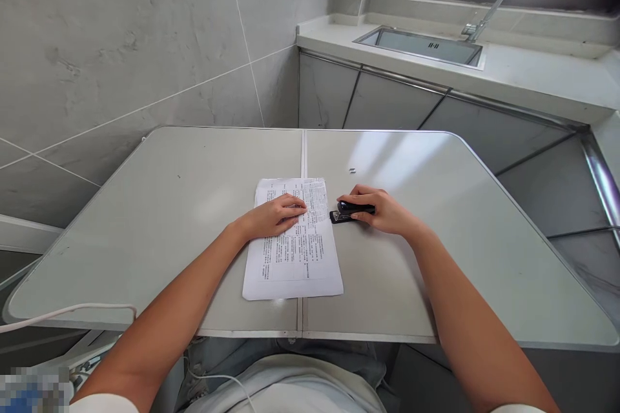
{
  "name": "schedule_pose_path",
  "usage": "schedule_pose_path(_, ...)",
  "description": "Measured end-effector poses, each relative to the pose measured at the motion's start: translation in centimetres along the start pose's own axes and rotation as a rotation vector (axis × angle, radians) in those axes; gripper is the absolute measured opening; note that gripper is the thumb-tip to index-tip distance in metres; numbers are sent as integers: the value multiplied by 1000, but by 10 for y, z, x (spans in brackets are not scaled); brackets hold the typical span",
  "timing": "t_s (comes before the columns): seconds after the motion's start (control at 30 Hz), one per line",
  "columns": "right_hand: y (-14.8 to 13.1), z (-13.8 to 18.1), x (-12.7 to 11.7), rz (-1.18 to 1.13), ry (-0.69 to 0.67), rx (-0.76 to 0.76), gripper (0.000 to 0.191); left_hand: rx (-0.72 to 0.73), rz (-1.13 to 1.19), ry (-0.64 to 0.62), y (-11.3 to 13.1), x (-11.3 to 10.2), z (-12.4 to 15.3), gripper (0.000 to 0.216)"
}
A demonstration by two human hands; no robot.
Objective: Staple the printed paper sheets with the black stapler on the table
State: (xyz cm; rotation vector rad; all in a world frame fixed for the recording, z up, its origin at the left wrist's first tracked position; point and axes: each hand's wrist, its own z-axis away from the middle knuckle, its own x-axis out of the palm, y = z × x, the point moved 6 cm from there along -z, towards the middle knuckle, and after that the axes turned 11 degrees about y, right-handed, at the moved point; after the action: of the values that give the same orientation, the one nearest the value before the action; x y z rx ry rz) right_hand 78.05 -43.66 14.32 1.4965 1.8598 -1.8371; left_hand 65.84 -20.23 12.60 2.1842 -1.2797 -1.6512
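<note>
Printed sheets of paper (pixel 290 274) lie on the white table, across its middle seam. My left hand (pixel 275 215) rests flat on the upper part of the paper, its fingers stretched to the right. Just right of the paper, my right hand (pixel 382 210) is wrapped around a black stapler (pixel 345 211). The stapler's front end points left, close by the paper's right edge; whether it touches the paper I cannot tell. Beyond the stapler, a pair of small staple strips (pixel 352 171) lies on the tabletop.
The folding table (pixel 232 151) has rounded corners and a raised metal rim. A white cable (pixel 72 308) crosses its left front edge. Behind stands a counter (pixel 527 71) with a sink (pixel 421 45) and a faucet (pixel 477 29). A tiled wall (pixel 145 45) is at the left.
</note>
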Motion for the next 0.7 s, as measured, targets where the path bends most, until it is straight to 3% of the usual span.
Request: schedule_pose_path(0.7,-1,1,0,-4,-7,27,41,-59,-37,-19,-3,-1,-1,43)
